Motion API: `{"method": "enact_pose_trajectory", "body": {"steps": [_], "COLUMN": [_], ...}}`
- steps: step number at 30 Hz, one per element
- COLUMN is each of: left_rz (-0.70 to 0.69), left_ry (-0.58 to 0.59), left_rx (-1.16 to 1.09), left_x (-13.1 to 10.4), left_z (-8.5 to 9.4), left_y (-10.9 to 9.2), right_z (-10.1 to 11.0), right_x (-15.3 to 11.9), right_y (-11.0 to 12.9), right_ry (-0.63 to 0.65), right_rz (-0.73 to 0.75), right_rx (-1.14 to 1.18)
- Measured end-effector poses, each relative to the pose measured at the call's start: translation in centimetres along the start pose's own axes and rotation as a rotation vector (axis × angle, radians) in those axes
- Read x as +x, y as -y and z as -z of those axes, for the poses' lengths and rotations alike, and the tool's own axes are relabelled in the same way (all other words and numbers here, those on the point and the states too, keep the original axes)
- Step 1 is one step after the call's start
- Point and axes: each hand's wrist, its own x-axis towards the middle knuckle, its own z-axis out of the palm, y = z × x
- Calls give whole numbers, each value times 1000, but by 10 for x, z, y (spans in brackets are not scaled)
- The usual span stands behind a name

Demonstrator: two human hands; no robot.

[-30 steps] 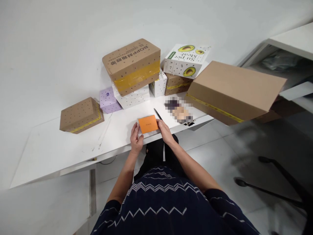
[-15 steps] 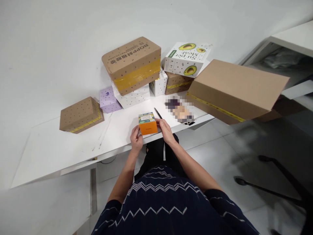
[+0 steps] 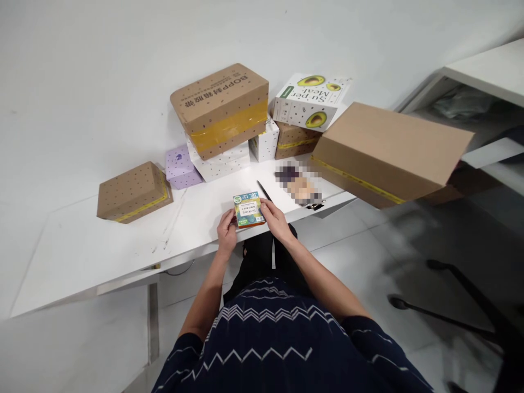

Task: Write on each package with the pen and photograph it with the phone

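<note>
fingers of both hands pinch a small box (image 3: 249, 209) at the white table's (image 3: 82, 251) near edge, the left hand (image 3: 227, 233) on its left side, the right hand (image 3: 275, 219) on its right. half a second ago its orange face showed; now the printed teal face looks up. a dark pen (image 3: 264, 190) lies just beyond the right fingertips, matte cardboard cartons (image 3: 221, 109) well beyond.
</note>
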Motion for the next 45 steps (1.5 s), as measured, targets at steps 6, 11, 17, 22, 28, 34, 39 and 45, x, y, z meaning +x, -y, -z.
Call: {"method": "enact_pose_trajectory", "body": {"steps": [6,11,17,22,28,34,39,45], "left_rz": [-133,-198,-190,-127,-115,-201,-133,-147], "left_ry": [4,2,-14,-23,-33,0,-16,-70], "left_rx": [-15,9,-71,-161,-137,-164,-36,22], "left_x": [-1,-5,-7,-7,-2,3,-6,-5], "left_z": [7,6,3,2,0,-1,-3,-7], "left_y": [-5,-7,-7,-11,-22,-29,-20,-16], "right_z": [-4,-3,-3,-1,-1,-3,0,24], "right_x": [3,4,1,0,6,15,10,30], "right_y": [10,8,0,-4,2,8,0,-1], "right_ry": [22,11,-5,-26,-39,13,18,-199], "right_rz": [163,196,177,124,146,222,161,172], "right_rx": [172,183,173,108,8,202,194,-410]}}
